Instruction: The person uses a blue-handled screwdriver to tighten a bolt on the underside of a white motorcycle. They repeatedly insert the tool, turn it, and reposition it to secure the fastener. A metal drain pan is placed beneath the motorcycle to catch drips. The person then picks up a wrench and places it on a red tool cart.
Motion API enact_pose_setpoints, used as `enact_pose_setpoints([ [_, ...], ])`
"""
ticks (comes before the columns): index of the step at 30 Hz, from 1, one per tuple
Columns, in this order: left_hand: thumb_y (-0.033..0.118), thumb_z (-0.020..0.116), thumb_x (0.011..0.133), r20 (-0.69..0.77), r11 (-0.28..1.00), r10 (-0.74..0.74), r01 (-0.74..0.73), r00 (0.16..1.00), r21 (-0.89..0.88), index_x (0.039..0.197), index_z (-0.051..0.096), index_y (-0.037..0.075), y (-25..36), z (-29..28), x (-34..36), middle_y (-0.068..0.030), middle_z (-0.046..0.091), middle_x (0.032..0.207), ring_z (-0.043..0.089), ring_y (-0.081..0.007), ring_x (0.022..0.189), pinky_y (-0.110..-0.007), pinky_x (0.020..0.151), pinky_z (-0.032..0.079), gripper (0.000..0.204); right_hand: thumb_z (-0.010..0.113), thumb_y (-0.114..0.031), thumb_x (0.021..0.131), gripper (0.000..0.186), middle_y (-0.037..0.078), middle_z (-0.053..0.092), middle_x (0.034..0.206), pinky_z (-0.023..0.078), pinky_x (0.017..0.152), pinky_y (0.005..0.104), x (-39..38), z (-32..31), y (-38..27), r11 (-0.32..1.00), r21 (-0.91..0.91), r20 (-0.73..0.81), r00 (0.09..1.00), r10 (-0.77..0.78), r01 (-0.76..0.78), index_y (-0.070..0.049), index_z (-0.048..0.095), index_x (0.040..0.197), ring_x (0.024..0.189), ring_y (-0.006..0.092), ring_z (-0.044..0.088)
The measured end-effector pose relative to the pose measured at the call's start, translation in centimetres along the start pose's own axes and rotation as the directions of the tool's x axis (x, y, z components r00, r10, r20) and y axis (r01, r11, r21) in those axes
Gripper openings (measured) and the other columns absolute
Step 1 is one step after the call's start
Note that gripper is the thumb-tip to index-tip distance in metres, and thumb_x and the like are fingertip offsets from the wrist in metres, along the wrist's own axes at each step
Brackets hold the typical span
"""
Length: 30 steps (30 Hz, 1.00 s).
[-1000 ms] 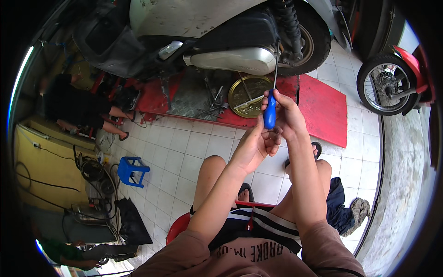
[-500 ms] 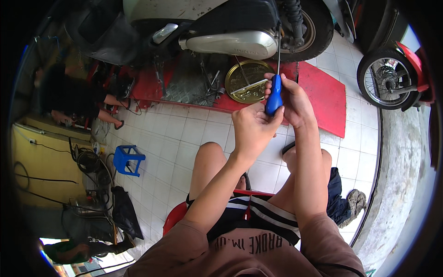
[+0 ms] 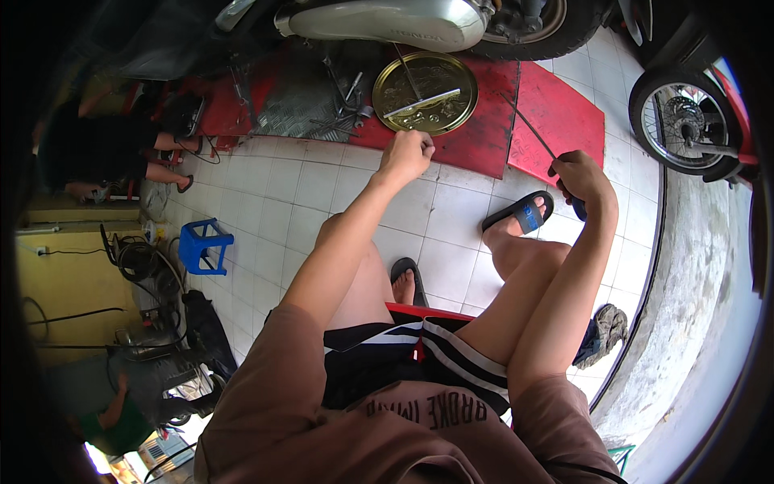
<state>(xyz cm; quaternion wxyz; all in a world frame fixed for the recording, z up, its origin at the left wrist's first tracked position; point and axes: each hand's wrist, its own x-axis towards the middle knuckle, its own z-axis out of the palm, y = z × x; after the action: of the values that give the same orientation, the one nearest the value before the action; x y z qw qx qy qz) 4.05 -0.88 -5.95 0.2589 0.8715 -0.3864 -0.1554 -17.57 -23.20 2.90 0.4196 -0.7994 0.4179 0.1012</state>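
My right hand (image 3: 582, 177) is closed around the handle of a long screwdriver (image 3: 530, 131). Its thin metal shaft slants up and left over the red platform, and a bit of the blue handle shows below my fingers. My left hand (image 3: 409, 155) has its fingers curled in, just in front of the round gold tray (image 3: 439, 66); whatever is inside them, if anything, is hidden. Across the tray lies a T-handle wrench (image 3: 422, 102), with small metal pieces around it.
A motorbike with a silver engine cover (image 3: 395, 22) stands behind the tray on the red platform (image 3: 556, 113). Loose wrenches (image 3: 353, 87) lie left of the tray. A blue stool (image 3: 205, 244) is at left, another bike's wheel (image 3: 685, 121) at right. Two other people are at the left edge.
My hands have come apart. The right moved right and down with the screwdriver, drawing its shaft away from the motorbike; the left let go of the handle and moved toward the tray.
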Motion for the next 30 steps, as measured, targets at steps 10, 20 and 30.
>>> enact_pose_setpoints([
  [10, 0.001, 0.064, 0.078, 0.092, 0.954, 0.261, -0.271, 0.961, 0.125, 0.094, 0.070, 0.005, -2.4, 4.5, 8.5, -0.0147, 0.067, 0.093, 0.063, -0.0324, 0.089, -0.040, 0.077, 0.050, 0.018, 0.050, -0.023, 0.085, 0.028, 0.009, 0.059, 0.067, 0.048, 0.058, 0.0330, 1.0, -0.1, -1.0, 0.997, 0.049, 0.098, 0.994, 0.052, -0.057, -0.001, 0.067, 0.093, 0.061, 0.0176, 0.058],
  [20, -0.001, 0.064, 0.074, 0.033, 0.946, 0.294, -0.295, 0.955, 0.136, 0.085, 0.070, 0.005, -3.4, 5.5, 9.7, -0.0131, 0.066, 0.089, 0.063, -0.0327, 0.086, -0.040, 0.078, 0.051, 0.014, 0.049, -0.022, 0.084, 0.029, 0.011, 0.061, 0.069, 0.050, 0.059, 0.0333, 0.9, 0.3, -1.4, 0.998, 0.035, 0.103, 0.994, 0.046, -0.050, -0.001, 0.067, 0.094, 0.061, 0.0190, 0.061],
  [30, 0.002, 0.064, 0.086, 0.109, 0.448, -0.113, 0.149, 0.988, -0.882, 0.086, 0.058, 0.001, -4.1, 3.2, 12.5, -0.0115, 0.068, 0.087, 0.067, -0.0158, 0.081, -0.025, 0.069, 0.053, 0.006, 0.049, -0.018, 0.083, 0.028, 0.010, 0.059, 0.066, 0.049, 0.058, 0.0339, 0.8, 0.9, -3.2, 1.000, -0.020, 0.118, 0.993, 0.024, -0.021, -0.001, 0.067, 0.095, 0.060, 0.0192, 0.060],
])
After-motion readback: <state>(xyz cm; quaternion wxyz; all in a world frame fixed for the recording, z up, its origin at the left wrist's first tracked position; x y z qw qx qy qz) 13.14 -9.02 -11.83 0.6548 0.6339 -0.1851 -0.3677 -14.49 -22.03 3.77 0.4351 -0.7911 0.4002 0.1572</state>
